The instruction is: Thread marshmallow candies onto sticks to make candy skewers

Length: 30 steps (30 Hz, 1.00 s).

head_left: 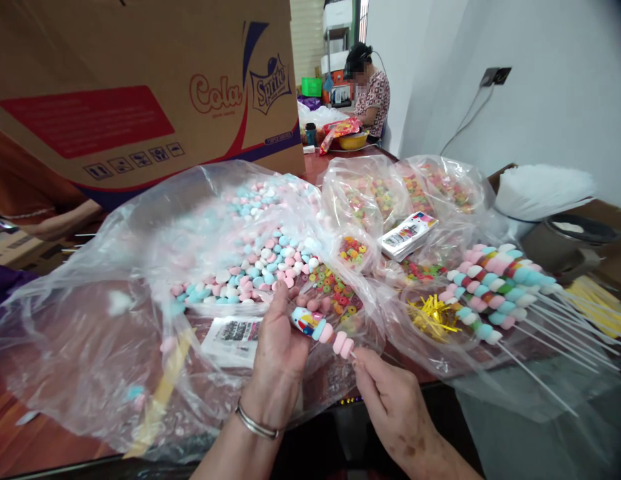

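Note:
My left hand (277, 350), a silver bangle on its wrist, is closed round the top end of a candy skewer (323, 330) threaded with blue, white and pink marshmallows. My right hand (385, 393) pinches the lower end of that skewer just below the last pink piece. Both hands hover over a clear plastic bag (155, 267) of pink, blue and white marshmallows (255, 267). Coloured ring candies (335, 287) lie just beyond my fingers.
Finished skewers (495, 287) lie stacked at the right, sticks pointing right. Gold twist ties (433, 317), card packets (407, 233) and more candy bags (390, 190) sit beyond. A large cardboard box (140, 87) stands back left. Another person (370, 93) sits at the far end.

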Each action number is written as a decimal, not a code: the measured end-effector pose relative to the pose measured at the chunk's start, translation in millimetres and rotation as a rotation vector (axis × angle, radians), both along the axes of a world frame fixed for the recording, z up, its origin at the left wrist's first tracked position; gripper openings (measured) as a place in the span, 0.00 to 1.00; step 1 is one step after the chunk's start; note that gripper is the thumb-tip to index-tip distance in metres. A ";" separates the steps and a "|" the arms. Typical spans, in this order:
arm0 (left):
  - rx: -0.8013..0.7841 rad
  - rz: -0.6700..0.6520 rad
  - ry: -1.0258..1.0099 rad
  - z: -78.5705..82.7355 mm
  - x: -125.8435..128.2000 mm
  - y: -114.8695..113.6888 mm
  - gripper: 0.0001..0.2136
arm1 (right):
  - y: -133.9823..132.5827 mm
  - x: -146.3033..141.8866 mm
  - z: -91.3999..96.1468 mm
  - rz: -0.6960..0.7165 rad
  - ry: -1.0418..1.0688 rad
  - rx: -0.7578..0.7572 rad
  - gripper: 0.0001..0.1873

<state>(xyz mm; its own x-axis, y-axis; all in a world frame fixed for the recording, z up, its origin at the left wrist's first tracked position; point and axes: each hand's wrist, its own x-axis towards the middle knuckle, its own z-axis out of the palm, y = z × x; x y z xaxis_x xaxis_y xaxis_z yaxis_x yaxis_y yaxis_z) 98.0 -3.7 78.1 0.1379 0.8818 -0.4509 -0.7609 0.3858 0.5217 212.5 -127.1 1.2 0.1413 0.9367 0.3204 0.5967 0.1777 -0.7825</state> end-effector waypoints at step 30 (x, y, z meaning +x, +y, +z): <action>0.470 -0.292 -0.180 -8.8 -10.5 -1.3 0.18 | 8.8 -11.5 15.1 0.333 1.435 -0.565 0.09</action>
<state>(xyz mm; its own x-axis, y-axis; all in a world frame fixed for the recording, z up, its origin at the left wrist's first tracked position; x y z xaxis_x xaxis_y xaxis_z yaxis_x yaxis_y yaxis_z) 87.5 -4.9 69.3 0.4434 0.8957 0.0332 -0.7505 0.3507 0.5602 201.0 -118.4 16.3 -0.2202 0.9339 -0.2817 -0.6750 -0.3544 -0.6471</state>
